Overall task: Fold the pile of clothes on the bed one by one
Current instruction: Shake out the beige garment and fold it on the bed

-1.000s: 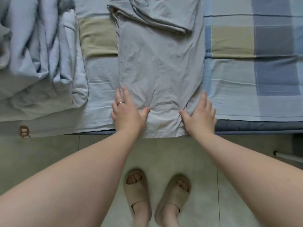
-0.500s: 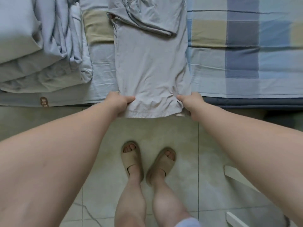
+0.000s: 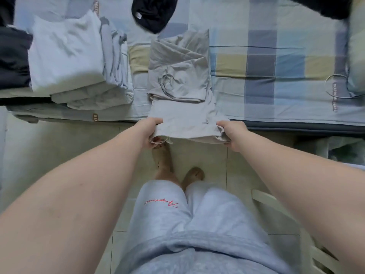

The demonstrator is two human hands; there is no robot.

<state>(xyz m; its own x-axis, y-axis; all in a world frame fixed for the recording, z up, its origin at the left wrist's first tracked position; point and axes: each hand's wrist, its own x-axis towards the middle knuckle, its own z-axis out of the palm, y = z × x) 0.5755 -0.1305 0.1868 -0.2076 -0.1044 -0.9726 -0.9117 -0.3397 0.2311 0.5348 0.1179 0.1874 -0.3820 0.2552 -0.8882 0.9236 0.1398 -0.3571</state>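
Red script on my grey shorts (image 3: 207, 214), unreadable. My left hand (image 3: 151, 131) and right hand (image 3: 232, 134) each clamp the hem of the grey shirt (image 3: 181, 113) over the bed (image 3: 276, 95) edge. Left of the shirt, a folded stack (image 3: 67, 56); beyond it, a black garment (image 3: 154, 10).

Home bedroom: checked bed (image 3: 276, 62), stacked clothes (image 3: 67, 54), tiled floor (image 3: 207, 155)

Pale grey shorts (image 3: 217, 214) with red script (image 3: 161, 204) on one leg, tan sandals (image 3: 162, 159).
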